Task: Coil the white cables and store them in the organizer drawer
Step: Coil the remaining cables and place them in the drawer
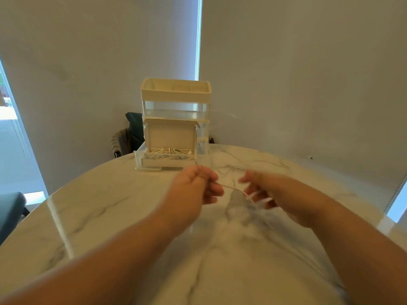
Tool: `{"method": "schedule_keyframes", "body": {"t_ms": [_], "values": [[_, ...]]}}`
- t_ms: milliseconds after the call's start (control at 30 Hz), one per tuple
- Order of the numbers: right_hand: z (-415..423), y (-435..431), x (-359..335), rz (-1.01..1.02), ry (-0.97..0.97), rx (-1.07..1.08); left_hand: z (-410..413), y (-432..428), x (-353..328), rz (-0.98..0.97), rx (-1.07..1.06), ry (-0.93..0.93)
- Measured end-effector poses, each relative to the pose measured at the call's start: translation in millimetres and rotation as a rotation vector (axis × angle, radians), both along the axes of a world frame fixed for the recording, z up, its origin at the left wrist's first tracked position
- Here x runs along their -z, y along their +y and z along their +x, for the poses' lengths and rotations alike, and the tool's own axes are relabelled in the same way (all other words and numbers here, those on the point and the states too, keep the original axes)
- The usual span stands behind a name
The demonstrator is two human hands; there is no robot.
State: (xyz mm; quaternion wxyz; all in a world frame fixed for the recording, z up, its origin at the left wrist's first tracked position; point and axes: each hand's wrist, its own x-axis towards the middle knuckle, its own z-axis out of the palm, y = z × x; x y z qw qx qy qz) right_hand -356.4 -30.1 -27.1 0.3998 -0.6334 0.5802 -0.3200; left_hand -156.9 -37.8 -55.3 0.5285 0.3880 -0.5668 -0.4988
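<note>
Head view: the left hand (pixel 193 186) and right hand (pixel 266 194) hover over the table (pixel 99 216), near each other but apart, and both are blurred. 1 thin white cable (pixel 229 187) is stretched between them. Its long axis runs left to right and dips a little toward the right hand.

The left hand's fingers are curled, and thumb and fingertips pinch the cable's left end. On the right hand the upper fingers stand apart and the lower ones curl where white streaks cross them. The blur hides whether they clamp the cable.

The drawer (pixel 137 160) stands pulled out at the foot of the organizer (pixel 176 93), just beyond the hands. A box (pixel 170 134) with its lid up sits in it, holding white coils (pixel 163 150).

The cable looks drawn straight and not yet looped, so coiling seems the step in hand. The drawer lies ahead and slightly left of the fingers, so the left hand is nearer for the drop.
</note>
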Motion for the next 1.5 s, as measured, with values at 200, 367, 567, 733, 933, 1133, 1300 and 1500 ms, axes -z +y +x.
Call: {"method": "schedule_keyframes", "body": {"t_ms": [200,367,567,733,933,1133,1300,1500], "values": [[18.7,17.1,9.2,0.172,0.082,-0.309,12.2,-18.1,0.9,0.168,-0.098,0.225],[36.6,-0.8,-1.1,-0.284,-0.874,0.291,-23.4,13.0,13.5,0.134,0.383,-0.113],[44.9,6.7,-12.4,-0.214,-1.308,0.158,-58.3,50.8,26.0,0.107,0.737,-0.296],[39.2,-0.1,-9.6,-0.132,-0.889,0.126,-54.9,40.7,16.0,0.19,0.496,-0.135],[12.6,17.4,-5.4,0.18,0.31,-0.096,-7.5,-17.2,6.5,0.204,-0.066,0.059],[31.7,28.5,4.3,0.251,-0.778,-0.107,-4.0,-14.5,3.0,0.306,0.042,0.146],[43.2,6.2,-13.7,0.096,-1.653,0.12,-25.1,22.8,14.1,0.07,0.524,-0.335],[22.1,-1.4,-6.3,0.014,-1.545,0.262,-14.1,7.4,12.0,0.174,0.315,-0.168]]}}
